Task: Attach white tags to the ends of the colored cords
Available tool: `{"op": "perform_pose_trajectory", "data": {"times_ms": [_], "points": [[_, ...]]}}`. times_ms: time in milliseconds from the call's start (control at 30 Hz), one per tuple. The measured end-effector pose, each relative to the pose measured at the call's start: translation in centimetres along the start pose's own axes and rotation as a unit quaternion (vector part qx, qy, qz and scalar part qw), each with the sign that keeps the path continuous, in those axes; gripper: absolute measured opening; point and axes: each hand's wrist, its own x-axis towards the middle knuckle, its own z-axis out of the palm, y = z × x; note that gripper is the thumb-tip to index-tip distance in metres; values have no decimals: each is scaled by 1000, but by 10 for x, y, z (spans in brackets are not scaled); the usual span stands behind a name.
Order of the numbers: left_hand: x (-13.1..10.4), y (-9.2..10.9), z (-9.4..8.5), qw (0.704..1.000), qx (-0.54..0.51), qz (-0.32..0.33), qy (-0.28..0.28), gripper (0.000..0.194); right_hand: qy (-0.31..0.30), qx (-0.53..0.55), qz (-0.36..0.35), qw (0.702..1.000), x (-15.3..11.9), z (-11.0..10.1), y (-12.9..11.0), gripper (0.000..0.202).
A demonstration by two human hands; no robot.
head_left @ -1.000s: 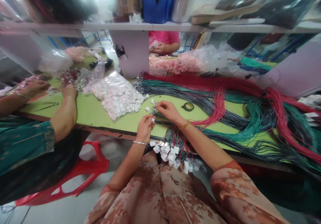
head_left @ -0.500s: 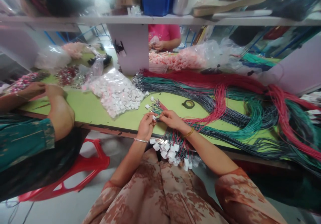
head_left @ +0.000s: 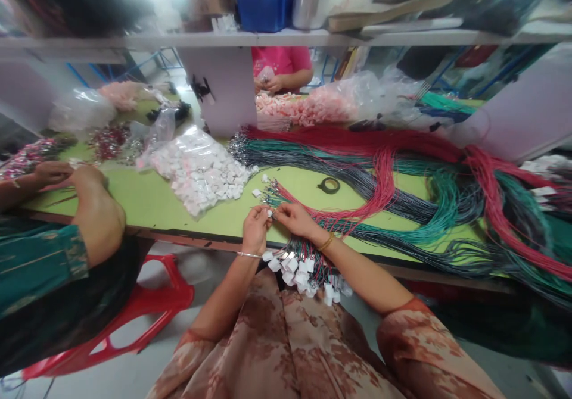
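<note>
Between the thumb and fingers of my left hand (head_left: pixel 256 228) is a small white connector housing (head_left: pixel 269 213). My right hand (head_left: pixel 295 219) is closed in a pinch right beside it, at what seems to be a wire; its tip is hidden by the fingers. Just beyond the hands lie loose wire ends (head_left: pixel 273 192) in red, green and dark colours, with bright metal terminals. Two loose white housings (head_left: pixel 256 193) rest near them. Below my hands, wires with white connectors (head_left: pixel 295 271) on their ends hang over the table edge.
A clear bag of white housings (head_left: pixel 196 170) lies left of centre. Long red wires (head_left: pixel 313 136), green and dark bundles stretch across the right. A roll of black tape (head_left: pixel 329 185) sits among them. A co-worker's arm (head_left: pixel 96 208) is at left, above a red stool (head_left: pixel 165 295).
The view has shifted slightly, so most things sit a little further left. Both hands stay close together at the white housing, with only small finger movement.
</note>
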Motion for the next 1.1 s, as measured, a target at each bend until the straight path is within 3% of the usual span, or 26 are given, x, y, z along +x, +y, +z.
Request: {"op": "perform_pose_trajectory", "data": {"times_ms": [67, 267, 567, 733, 1100], "points": [[1, 1, 0, 1000, -11, -11, -7, 28, 6, 19, 6, 1000, 0, 0, 3, 29], [4, -3, -4, 999, -27, -33, -21, 23, 79, -66, -49, 993, -7, 0, -1, 14], [5, -3, -4, 998, -38, -33, -27, 17, 104, 66, 11, 992, -13, -10, -4, 10], [2, 2, -3, 997, -34, -39, -48, 20, 85, 85, 12, 993, -12, -13, -2, 9], [-5, 4, 1, 998, -15, -38, -47, 22, 66, 24, -33, 997, -10, -8, -1, 9]]}}
